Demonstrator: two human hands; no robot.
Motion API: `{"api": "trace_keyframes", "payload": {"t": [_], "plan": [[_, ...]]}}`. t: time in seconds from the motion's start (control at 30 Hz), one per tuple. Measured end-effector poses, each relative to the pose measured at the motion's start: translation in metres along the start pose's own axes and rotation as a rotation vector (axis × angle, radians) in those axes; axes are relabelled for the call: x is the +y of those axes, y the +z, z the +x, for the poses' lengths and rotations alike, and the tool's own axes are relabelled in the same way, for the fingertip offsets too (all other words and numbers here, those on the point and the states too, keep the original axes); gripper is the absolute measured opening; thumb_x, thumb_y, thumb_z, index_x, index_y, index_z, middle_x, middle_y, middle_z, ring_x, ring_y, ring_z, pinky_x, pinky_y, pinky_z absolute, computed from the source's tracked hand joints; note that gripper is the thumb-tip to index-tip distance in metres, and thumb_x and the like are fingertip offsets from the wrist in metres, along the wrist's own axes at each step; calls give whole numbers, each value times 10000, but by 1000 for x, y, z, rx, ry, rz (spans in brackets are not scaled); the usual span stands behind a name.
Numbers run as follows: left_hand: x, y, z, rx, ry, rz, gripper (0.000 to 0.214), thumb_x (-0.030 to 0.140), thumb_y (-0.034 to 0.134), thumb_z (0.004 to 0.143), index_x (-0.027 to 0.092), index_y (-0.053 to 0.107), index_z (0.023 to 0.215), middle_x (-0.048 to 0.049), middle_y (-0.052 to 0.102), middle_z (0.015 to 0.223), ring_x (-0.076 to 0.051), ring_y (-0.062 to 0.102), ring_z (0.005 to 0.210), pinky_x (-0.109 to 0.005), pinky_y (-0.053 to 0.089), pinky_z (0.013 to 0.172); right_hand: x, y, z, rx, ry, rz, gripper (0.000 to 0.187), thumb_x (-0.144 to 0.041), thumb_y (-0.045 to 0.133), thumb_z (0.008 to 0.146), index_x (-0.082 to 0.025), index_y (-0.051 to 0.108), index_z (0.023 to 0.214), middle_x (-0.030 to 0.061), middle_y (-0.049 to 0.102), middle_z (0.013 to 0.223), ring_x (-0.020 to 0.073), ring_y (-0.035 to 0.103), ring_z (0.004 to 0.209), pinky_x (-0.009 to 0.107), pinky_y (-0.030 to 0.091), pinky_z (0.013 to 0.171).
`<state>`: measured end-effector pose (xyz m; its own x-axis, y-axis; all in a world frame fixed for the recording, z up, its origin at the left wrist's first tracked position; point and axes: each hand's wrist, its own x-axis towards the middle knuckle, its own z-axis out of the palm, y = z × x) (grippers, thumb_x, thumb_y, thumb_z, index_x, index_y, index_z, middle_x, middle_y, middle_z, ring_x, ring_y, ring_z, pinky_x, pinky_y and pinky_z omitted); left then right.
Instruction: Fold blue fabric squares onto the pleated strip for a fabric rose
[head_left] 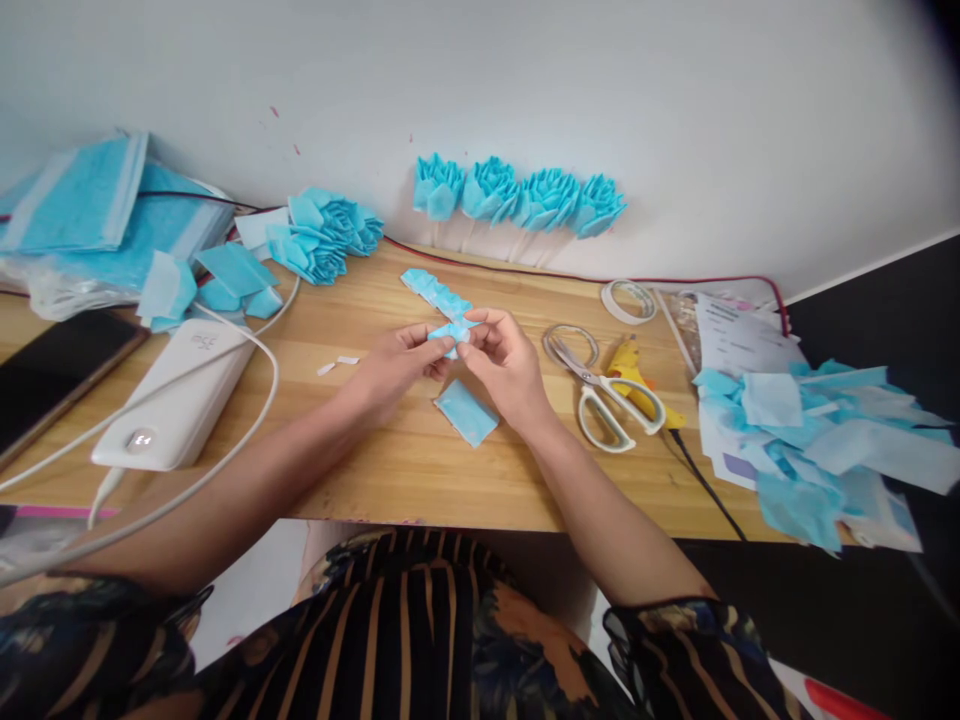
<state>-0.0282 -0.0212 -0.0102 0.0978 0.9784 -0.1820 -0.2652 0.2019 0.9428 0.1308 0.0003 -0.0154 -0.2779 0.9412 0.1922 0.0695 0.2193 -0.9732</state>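
Both my left hand (405, 368) and my right hand (504, 362) pinch a small folded piece of blue fabric (452, 333) between thumbs and fingertips, over the middle of the desk. Just beyond my fingers lies a row of folded blue petals (435, 292). A flat blue fabric rectangle (467, 411) rests on the wood below my hands. Two small white strips (337, 365) lie to the left. Several finished blue fabric flowers on white sticks (491, 190) lean against the wall, and a bunch of similar flowers (326, 235) lies at the back left.
White-handled scissors (606, 395), a yellow glue gun (634, 375) and a tape roll (628, 301) are at right. Blue scraps (817, 430) pile over the right end. A white power bank (176, 395) with cables, a phone (67, 370) and blue masks (82, 200) occupy the left.
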Motion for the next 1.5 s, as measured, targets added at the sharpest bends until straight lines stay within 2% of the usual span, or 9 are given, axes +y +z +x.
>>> {"api": "trace_keyframes", "payload": {"t": [0.17,0.33,0.6,0.77,0.9,1.1,1.2,1.3,1.5], "plan": [[3,0,-1,38,41,184,244,382,735,765,154,654,733,6,603,673,-116,542,635,-263,439,651,1,0,0,-5,-17,23,303,-226,660,833,-264,570,1119,-37,626,830,130,593,762,314,497,754],[6,1,-2,46,84,260,236,390,723,754,163,663,744,16,597,659,-116,528,622,-263,440,646,3,1,-1,10,-27,11,335,-218,676,823,-266,579,1141,-44,608,812,126,575,744,311,487,743],[6,-2,-1,-84,-6,0,244,363,755,731,137,694,800,-46,681,764,-147,612,709,-278,486,686,2,-6,3,46,25,106,367,-208,665,809,-257,557,1156,-54,611,792,120,586,741,304,489,740],[6,-2,-2,-62,44,157,275,405,762,771,147,668,771,-19,665,735,-119,574,650,-264,462,660,-1,-7,3,60,36,165,379,-210,685,794,-258,560,1149,-59,603,780,116,582,729,306,501,750],[7,-1,-1,-18,65,239,213,330,772,737,154,652,723,19,610,643,-100,519,594,-249,424,614,-4,-5,2,67,55,188,378,-209,690,788,-261,576,1145,-53,617,802,121,594,758,312,512,787],[4,-1,-1,-64,30,26,234,332,780,722,155,631,688,7,613,657,-96,529,598,-249,437,621,-3,-7,3,2,159,374,418,-260,737,769,-275,591,1161,-41,658,857,136,633,819,337,531,870],[3,-1,-1,-48,-8,-32,247,344,802,713,153,650,755,-5,637,699,-100,543,609,-250,439,618,-3,-8,3,-17,177,411,418,-272,754,763,-283,601,1152,-39,662,856,144,641,832,344,537,878],[4,-2,-1,-21,18,16,269,375,794,736,157,666,828,-10,653,732,-106,550,626,-251,435,623,-4,-8,3,-11,175,402,415,-266,756,763,-287,603,1148,-46,645,829,141,631,815,338,533,868],[4,-4,-1,-16,118,235,266,402,767,758,164,648,750,12,597,665,-108,514,613,-254,419,614,-5,-6,1,-22,175,357,410,-245,738,771,-276,593,1153,-55,623,810,127,609,788,330,516,871]]}}
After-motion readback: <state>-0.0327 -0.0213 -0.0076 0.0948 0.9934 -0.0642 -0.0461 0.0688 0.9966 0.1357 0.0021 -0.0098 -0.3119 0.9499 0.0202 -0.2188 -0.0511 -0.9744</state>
